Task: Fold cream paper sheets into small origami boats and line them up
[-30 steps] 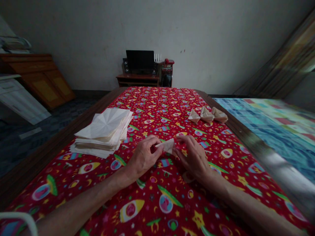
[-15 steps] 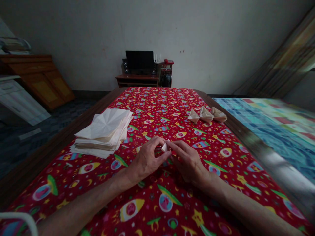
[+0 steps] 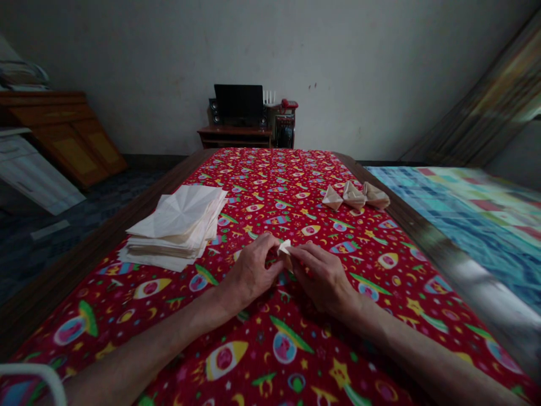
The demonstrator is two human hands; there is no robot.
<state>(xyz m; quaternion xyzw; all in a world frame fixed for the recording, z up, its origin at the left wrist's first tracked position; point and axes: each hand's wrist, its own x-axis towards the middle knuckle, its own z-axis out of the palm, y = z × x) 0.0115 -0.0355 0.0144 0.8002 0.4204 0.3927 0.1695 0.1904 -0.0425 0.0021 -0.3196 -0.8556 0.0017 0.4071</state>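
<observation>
Between my fingertips, over the middle of the red patterned cloth, is a small piece of folded paper. My left hand pinches its left side with thumb and forefinger. From the right, my right hand closes its fingers on the other side. Most of the folded paper is hidden by the fingers; a pale upper tip shows. A stack of creased white paper sheets lies to the left. Folded paper pieces with pointed tops sit in a row at the right, beyond my right hand.
The table's dark wooden edge runs along the right, with a bed beside it. At the far end stand a monitor and a red telephone. A white curved tube crosses the lower left corner.
The folded paper has turned between my fingers, and its pale tip now points up. My left thumb has drawn back slightly. The stack and the folded pieces stay put.
</observation>
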